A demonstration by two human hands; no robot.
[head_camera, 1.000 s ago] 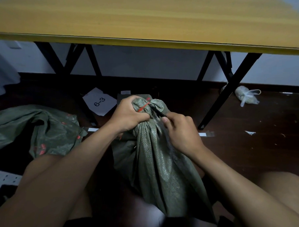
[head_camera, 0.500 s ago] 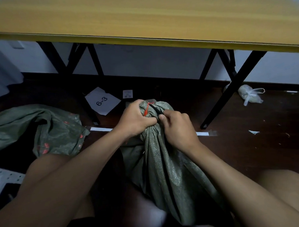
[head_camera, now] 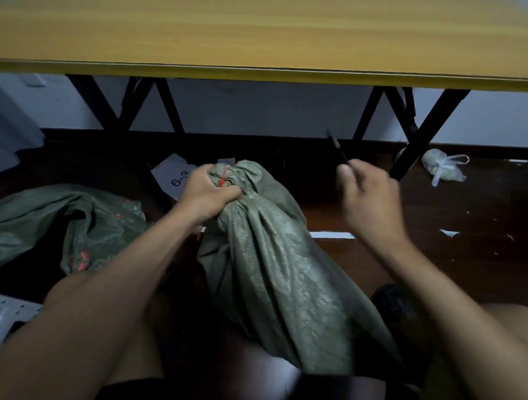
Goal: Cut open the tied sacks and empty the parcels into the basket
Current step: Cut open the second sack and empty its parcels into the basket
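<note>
- On the floor between my knees, below the edge of the counter [head_camera: 249, 34], the green woven sack [head_camera: 277, 259] stands leaning against me, its gathered neck uppermost. It is the biggest thing in hand and the one to steady: I judge the cut goes best with the neck held taut and high, so the blade meets only the tie and not the weave or the parcels inside.
- A second green sack [head_camera: 61, 226] lies slumped on the floor to my left, well apart from the one I am working on. The basket is nowhere in view, so I cannot say where the parcels will go.
- My left hand [head_camera: 209, 194] is clenched tight round the bunched neck, fingers curled fully over the fabric just below the knot.
- My right hand [head_camera: 368, 195] is off the sack, raised to its right, fingers curled narrowly round a thin dark cutting tool [head_camera: 337, 148] whose tip points up and away. I would keep the edge turned away from my left knuckles on any further pass.
- The red tie [head_camera: 224, 179] shows at the neck beside my left fingers; whether it is severed I cannot tell.
</note>
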